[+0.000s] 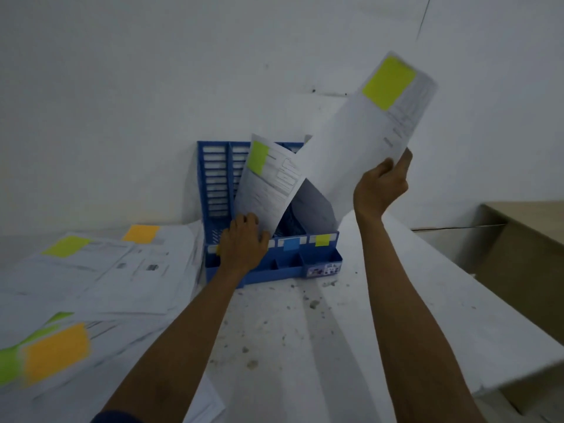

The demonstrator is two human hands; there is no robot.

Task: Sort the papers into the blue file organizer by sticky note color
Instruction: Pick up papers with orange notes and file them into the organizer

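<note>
Now grips a raised sheet [351, 148] at the right with the right hand [380, 187], fingers curled round its lower edge, thumb against the near face. Lifts it well above the table [305, 331], tilted, with a lime sticky note [389, 83] at its upper end and its lower left part overlapping the top of the blue file organizer [216, 178]. Reaches with the left hand [242, 248] to the organizer's near front, fingers curled over the bottom corner of a leaning sheet [268, 190], thumb tucked beneath, pinching it. Bends that sheet leftward out of a right-hand slot, showing a second lime note [258, 157] at its top left. Stands upright against the far wall, this organizer, touching the table, with a blue label [290, 244] and a lime label [322, 240] on the front rail; cannot tell the label behind the left hand. Spreads loose papers [106, 270] over the table's left side, just beside the organizer, bearing a lime tab [65, 246], an orange tab [141, 233] farther back, and a blurred orange tab [56, 351] nearest. Shows a wooden cabinet [525, 254] at far right, apart from the table.
</note>
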